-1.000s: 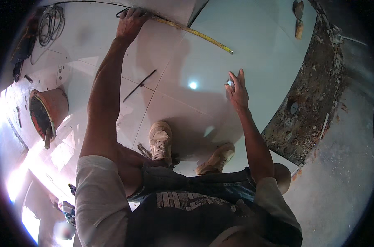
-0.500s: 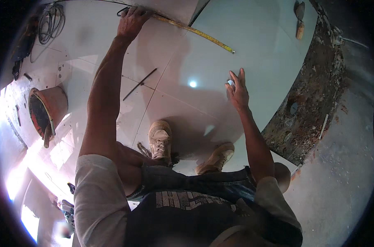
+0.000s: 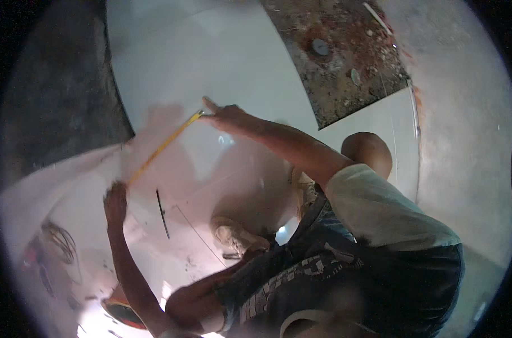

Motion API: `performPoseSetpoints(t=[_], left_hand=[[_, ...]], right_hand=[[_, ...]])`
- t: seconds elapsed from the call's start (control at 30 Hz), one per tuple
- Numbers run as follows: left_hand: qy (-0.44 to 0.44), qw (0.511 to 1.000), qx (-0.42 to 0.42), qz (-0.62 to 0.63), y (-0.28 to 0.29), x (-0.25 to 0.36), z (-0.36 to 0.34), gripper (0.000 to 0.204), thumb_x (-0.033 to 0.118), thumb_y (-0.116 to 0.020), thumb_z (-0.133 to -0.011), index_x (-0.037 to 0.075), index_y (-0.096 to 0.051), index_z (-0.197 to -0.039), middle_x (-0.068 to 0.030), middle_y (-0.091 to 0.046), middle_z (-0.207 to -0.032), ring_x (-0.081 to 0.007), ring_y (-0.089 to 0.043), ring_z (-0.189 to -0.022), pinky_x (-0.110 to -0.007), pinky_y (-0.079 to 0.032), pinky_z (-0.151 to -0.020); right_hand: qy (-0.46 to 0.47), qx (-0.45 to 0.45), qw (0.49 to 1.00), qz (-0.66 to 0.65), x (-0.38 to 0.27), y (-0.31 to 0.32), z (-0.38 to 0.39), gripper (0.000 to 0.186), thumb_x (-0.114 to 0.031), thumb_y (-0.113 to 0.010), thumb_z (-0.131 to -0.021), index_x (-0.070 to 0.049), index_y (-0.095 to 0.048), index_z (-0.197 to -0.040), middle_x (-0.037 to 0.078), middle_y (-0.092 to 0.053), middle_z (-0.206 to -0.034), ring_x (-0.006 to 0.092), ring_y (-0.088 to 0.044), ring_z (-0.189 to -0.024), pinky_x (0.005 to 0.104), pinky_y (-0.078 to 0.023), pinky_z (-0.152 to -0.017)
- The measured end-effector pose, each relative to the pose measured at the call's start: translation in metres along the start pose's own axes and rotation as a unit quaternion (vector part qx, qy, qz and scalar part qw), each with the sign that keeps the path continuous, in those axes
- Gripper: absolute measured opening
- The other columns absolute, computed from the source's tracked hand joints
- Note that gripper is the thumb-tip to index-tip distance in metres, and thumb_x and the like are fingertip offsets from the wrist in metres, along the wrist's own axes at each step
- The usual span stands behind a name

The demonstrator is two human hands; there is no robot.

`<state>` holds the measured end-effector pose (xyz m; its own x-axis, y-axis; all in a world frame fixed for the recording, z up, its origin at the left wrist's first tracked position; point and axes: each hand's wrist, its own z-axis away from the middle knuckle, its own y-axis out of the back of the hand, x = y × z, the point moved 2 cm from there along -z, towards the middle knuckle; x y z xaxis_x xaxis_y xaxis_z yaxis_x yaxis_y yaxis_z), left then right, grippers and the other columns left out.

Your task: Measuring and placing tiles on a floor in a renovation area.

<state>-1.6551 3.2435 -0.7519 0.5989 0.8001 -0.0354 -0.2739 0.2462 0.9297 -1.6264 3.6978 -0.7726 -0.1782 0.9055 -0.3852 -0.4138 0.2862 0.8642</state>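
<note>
A yellow tape measure (image 3: 164, 147) runs in a straight slant over the pale tiled floor between my two hands. At its lower-left end my left hand (image 3: 116, 204) is closed around it; whatever case it has is hidden in the fingers. My right hand (image 3: 229, 119) has the tape's free end at its fingertips, with one finger pointing outward. On the tiles near my left hand lies a thin dark rod (image 3: 162, 214). My shoes (image 3: 233, 235) stand on the floor below the tape.
A bucket (image 3: 123, 314) stands at the lower left, partly behind my left forearm. Coiled cable (image 3: 61, 243) lies at the far left. Bare, rubble-strewn ground (image 3: 346, 62) borders the tiles at the upper right. A dark grey surface (image 3: 53, 90) fills the upper left.
The view has swung round. My right hand, formerly apart from the tape with a small pale thing in its fingers, is now at the tape's end. The tape now stretches between both hands.
</note>
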Motion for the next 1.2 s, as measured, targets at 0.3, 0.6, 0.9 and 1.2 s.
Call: performPoseSetpoints(t=[0.3,0.6,0.9,1.2], left_hand=[[0.143,0.741,-0.105,0.647,0.065,0.151,0.000,0.021,0.025,-0.047,-0.094,0.006,-0.055,-0.097,-0.0013,-0.055,-0.081,-0.0091,-0.052,-0.071,-0.025,-0.044,-0.063],[0.073,0.561,-0.054,0.823,0.141,0.369,-0.144,0.025,0.018,-0.050,-0.093,0.001,-0.053,-0.110,-0.0102,-0.057,-0.095,-0.0156,-0.061,-0.080,-0.029,-0.055,-0.063],[0.223,0.434,-0.059,0.871,0.088,0.420,-0.148,0.022,0.023,-0.052,-0.091,0.004,-0.059,-0.099,-0.0086,-0.060,-0.091,-0.0184,-0.059,-0.076,-0.038,-0.053,-0.065],[0.113,0.711,0.077,0.690,0.084,0.432,-0.158,0.025,0.025,-0.060,-0.083,0.003,-0.064,-0.095,-0.0173,-0.062,-0.094,-0.0292,-0.062,-0.083,-0.039,-0.050,-0.073]], right_hand=[[0.171,-0.163,0.959,-0.156,0.019,0.051,0.038,0.035,-0.009,-0.057,-0.080,-0.007,-0.060,-0.115,0.011,-0.063,-0.108,0.0310,-0.057,-0.103,0.0415,-0.048,-0.085],[-0.157,-0.096,0.740,-0.647,0.025,0.095,0.136,0.070,-0.025,-0.070,-0.081,-0.013,-0.034,-0.140,0.008,-0.056,-0.111,0.0166,-0.060,-0.096,0.0285,-0.050,-0.079],[-0.117,-0.073,0.796,-0.590,0.057,0.043,0.180,0.092,-0.001,-0.070,-0.076,-0.010,-0.011,-0.147,0.010,-0.042,-0.127,0.0177,-0.054,-0.108,0.0290,-0.046,-0.090],[-0.168,-0.001,0.886,-0.432,0.070,0.036,0.177,0.062,-0.008,-0.065,-0.083,-0.008,-0.033,-0.137,0.007,-0.054,-0.108,0.0131,-0.053,-0.101,0.0297,-0.044,-0.088]])
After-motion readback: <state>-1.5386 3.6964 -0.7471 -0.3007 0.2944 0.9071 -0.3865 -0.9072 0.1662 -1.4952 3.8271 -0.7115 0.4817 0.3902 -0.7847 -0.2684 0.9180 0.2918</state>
